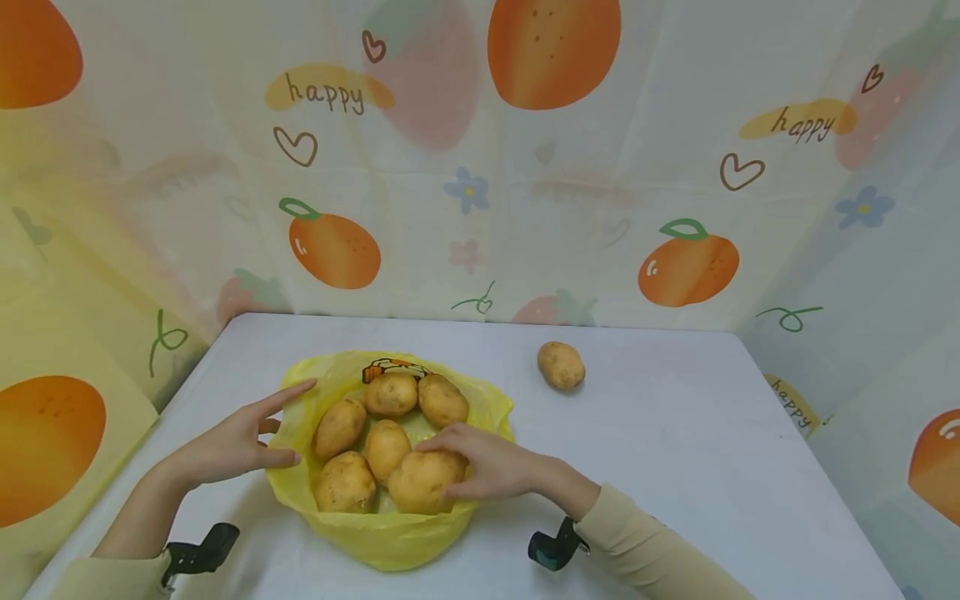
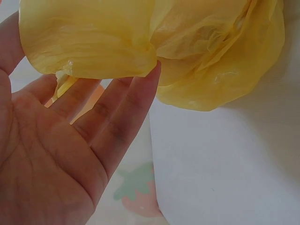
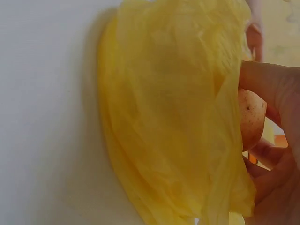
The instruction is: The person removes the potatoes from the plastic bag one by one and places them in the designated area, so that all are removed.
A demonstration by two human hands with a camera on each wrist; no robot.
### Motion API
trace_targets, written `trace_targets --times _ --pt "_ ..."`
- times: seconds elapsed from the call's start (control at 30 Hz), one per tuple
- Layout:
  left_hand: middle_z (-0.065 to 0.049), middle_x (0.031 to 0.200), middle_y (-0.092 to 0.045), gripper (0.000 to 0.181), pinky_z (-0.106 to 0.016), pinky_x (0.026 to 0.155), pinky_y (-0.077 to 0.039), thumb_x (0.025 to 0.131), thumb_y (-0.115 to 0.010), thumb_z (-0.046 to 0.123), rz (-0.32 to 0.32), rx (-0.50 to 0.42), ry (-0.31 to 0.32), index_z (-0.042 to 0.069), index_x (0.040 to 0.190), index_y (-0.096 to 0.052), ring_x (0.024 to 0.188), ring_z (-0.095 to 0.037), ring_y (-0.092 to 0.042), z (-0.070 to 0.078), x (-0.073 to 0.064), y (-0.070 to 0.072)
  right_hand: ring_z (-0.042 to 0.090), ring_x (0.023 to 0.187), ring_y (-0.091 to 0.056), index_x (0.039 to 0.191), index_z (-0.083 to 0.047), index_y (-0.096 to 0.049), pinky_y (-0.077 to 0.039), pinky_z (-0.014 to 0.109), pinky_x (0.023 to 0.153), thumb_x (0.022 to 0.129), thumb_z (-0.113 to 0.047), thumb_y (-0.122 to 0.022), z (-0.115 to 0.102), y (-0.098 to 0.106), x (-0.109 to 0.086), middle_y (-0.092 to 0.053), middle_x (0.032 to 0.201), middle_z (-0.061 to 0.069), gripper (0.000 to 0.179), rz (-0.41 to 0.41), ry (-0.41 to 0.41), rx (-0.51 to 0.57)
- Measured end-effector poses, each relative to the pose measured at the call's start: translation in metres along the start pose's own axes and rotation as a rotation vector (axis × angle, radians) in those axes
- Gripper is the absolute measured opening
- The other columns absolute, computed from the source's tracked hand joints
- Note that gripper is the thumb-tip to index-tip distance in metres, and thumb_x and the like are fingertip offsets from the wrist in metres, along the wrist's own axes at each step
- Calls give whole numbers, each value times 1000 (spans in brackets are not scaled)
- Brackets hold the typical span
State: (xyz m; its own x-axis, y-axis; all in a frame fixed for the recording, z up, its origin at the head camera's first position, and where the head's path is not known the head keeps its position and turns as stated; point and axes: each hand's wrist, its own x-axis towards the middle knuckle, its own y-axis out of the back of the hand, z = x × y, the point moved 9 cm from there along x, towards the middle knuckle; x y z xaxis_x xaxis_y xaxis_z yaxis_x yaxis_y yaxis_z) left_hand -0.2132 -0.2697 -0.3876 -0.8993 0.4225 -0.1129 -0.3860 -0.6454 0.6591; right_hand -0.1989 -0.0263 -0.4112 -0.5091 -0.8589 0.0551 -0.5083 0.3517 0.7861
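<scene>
Potato (image 1: 420, 490) sits inside the yellow bag (image 1: 382, 546), between 4 and 5 o'clock in head view. Right hand (image 1: 497, 465) on it, fingers and thumb pinching its sides. Left hand (image 1: 238, 439) at the bag's 9 o'clock, fingers spread, touching the rim. Five other potatoes (image 1: 387, 451) inside: one mid-bag, rest from 8 round to 2 o'clock. Bag's on the white counter (image 1: 667, 450); loose potato (image 1: 561, 366) there too, bag's 2 o'clock.

an open-mouthed yellow bag (image 1: 386, 543) sits between left hand (image 1: 242, 440) and right hand (image 1: 495, 463); six tan potatoes (image 1: 387, 450) inside, the right gripping one.
</scene>
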Motion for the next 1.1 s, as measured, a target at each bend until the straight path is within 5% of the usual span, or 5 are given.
trace_targets --times 0.53,1.1 --pt "-24 147 -21 86 -55 80 -46 78 -73 23 0 11 6 21 147 -22 111 -58 -42 0 0 0 7 110 -43 134 -24 -46 -43 21 83 81 -23 -71 11 35 -9 -47 130 -9 58 138 -39 61" --pt "-23 147 -22 85 -50 78 -47 78 -73 23 4 19 -2 20 147 -23 109 -54 -45 0 0 1 12 111 -45 132 -22 -47 -47 28 85 81 -23 -71 27 68 -31 -46 125 -2 57 251 -93 121"
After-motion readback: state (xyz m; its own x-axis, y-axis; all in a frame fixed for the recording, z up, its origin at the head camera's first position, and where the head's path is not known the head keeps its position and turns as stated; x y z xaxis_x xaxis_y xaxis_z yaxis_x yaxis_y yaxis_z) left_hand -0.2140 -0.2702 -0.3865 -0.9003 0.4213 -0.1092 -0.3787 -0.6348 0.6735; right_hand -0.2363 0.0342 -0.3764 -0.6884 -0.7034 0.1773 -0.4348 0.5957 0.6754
